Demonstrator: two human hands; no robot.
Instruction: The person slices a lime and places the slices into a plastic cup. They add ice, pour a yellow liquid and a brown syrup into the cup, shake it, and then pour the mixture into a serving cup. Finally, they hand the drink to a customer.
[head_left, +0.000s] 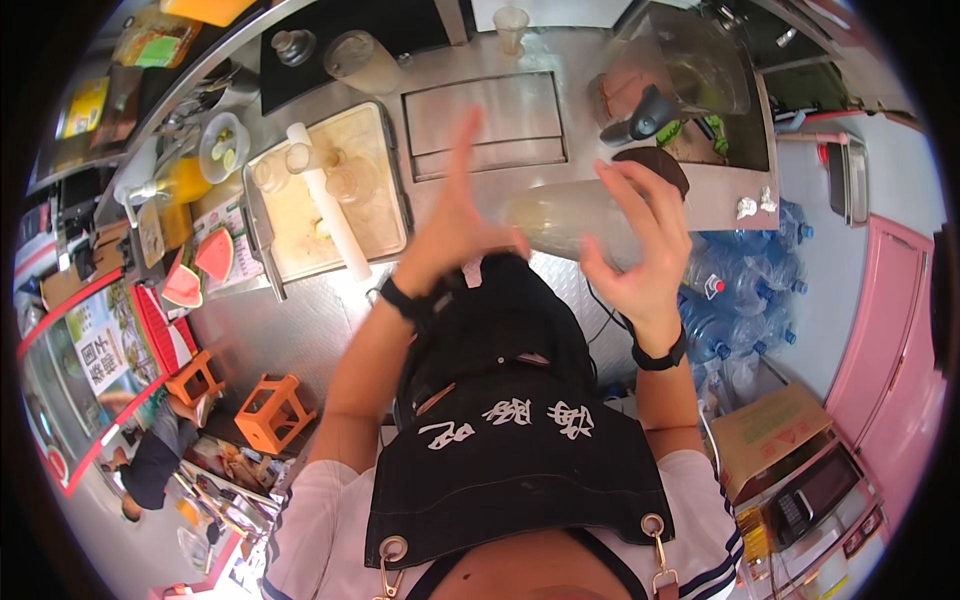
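Observation:
My left hand (457, 217) is blurred, its fingers and thumb spread with nothing between them, near the front edge of the steel counter (480, 169). A clear, cloudy-looking container (559, 217) lies across the view between my hands, its end towards my left thumb. My right hand (645, 247) curves about its other end, thumb on the near side and fingers on the far side; whether it grips is unclear. A dark round object (656, 169) shows behind my right fingers. Left of my left hand, a white cylinder (330, 206) and glass vessels (349, 180) rest on a cutting board (300, 240).
A large clear jug (690, 67) and a grey-handled tool (649, 116) stand far right. Watermelon pieces (215, 255), a knife (262, 244) and a bowl of limes (224, 148) are at left. Plastic water bottles (742, 277) fill the right side. A person (150, 465) is far left.

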